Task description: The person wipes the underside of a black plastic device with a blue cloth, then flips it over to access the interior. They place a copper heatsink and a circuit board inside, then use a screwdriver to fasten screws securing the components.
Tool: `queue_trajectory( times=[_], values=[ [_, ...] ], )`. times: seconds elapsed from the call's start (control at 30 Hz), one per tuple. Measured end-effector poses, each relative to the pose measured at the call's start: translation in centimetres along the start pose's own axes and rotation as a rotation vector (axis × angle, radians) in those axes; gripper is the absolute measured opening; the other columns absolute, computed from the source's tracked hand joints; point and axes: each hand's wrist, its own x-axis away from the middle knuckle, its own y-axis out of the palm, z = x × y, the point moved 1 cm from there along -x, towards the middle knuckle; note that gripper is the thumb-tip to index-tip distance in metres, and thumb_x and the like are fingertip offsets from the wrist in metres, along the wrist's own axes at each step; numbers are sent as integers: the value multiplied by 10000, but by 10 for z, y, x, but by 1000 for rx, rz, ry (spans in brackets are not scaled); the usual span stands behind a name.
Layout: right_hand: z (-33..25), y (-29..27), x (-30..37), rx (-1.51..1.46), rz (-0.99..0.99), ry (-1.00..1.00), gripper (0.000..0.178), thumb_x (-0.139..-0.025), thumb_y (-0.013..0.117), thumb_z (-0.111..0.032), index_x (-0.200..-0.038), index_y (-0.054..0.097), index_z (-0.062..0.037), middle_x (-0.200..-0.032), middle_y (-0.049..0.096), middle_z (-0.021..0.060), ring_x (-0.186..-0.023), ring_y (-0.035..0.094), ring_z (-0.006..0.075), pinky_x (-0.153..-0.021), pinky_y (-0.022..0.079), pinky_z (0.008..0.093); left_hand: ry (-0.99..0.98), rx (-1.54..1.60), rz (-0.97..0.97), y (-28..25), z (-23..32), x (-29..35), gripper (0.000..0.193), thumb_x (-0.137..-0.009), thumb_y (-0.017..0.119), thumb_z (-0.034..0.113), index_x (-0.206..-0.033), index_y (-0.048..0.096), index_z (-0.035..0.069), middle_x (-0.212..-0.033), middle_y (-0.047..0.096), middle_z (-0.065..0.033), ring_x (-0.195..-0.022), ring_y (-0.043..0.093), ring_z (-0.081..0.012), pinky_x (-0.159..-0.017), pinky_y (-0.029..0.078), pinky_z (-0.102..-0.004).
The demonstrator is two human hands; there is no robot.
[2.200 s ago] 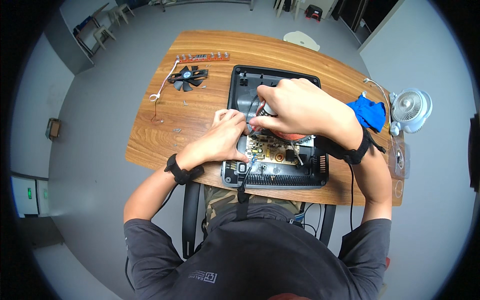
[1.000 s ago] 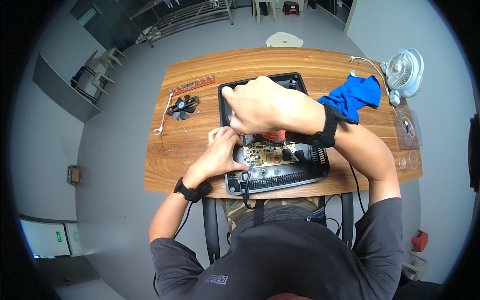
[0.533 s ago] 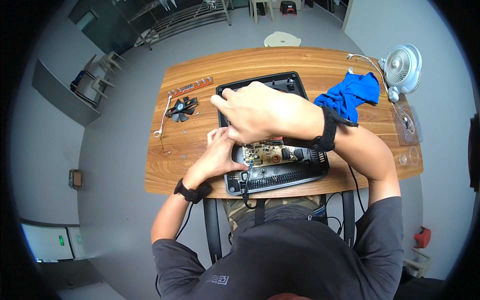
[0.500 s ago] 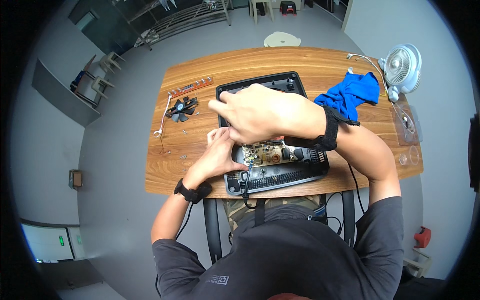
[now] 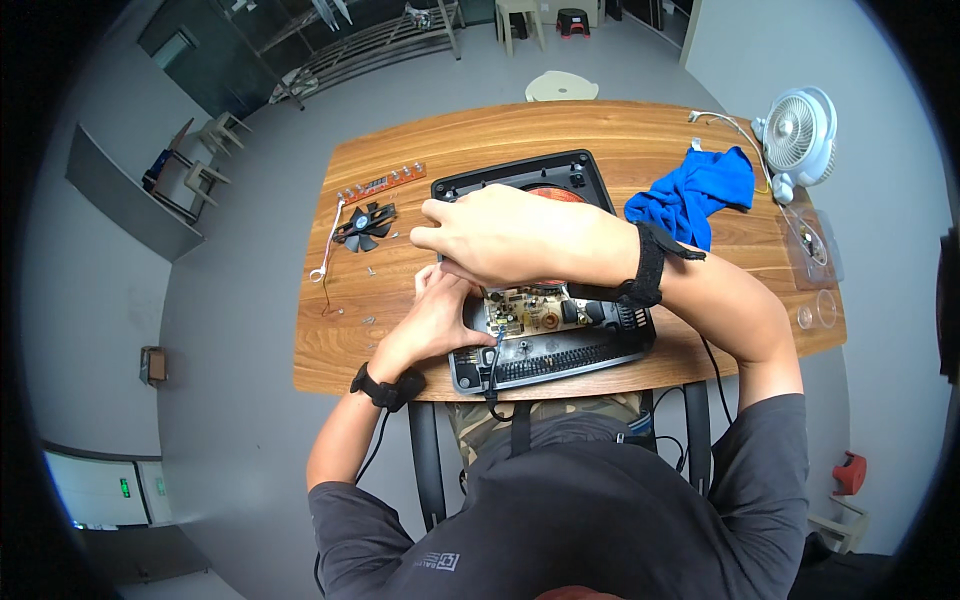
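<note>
An opened black appliance casing (image 5: 590, 362), which looks like an induction cooker base, lies on the table before me. Inside it are a copper-coloured coil (image 5: 556, 194) and a circuit board (image 5: 535, 312). My left hand (image 5: 440, 312) is at the board's left end, thumb at the lower corner beside a dark cable (image 5: 492, 375). Its other fingers are curled and partly covered by my right hand (image 5: 500, 235). That hand is bent over the casing's left side with its fingers closed; what they hold is hidden beneath it.
Left of the casing lie a black cooling fan (image 5: 364, 228), a narrow orange circuit strip (image 5: 382, 183) with a white cable, and small screws (image 5: 370, 271). A blue cloth (image 5: 695, 190), a white desk fan (image 5: 800, 135) and a clear plastic box (image 5: 815, 245) are to the right.
My right hand has shifted slightly down and turned, its fingers now further from the casing's far edge, showing more of the coil. My left hand stays at the board.
</note>
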Motion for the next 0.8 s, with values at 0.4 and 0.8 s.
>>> queue_trajectory(
  times=[0.4,0.8],
  values=[
    [-10,-27,-2,-52,-256,222,525,-886,703,-302,-1279,603,29,-1148,677,256,-961,726,432,-812,602,493,65,22,98,1,1,2,800,-607,969,417,-1231,648,34,-1178,648,-143,-1347,448,-357,-1164,231,-485],
    [-20,-15,-5,37,-280,273,399,-936,674,-291,-1120,640,62,-934,691,243,-818,736,402,-687,597,460,45,-52,65,-1,7,4,922,-624,949,356,-1413,579,53,-1277,670,-169,-1372,445,-376,-1218,171,-514]
  ],
)
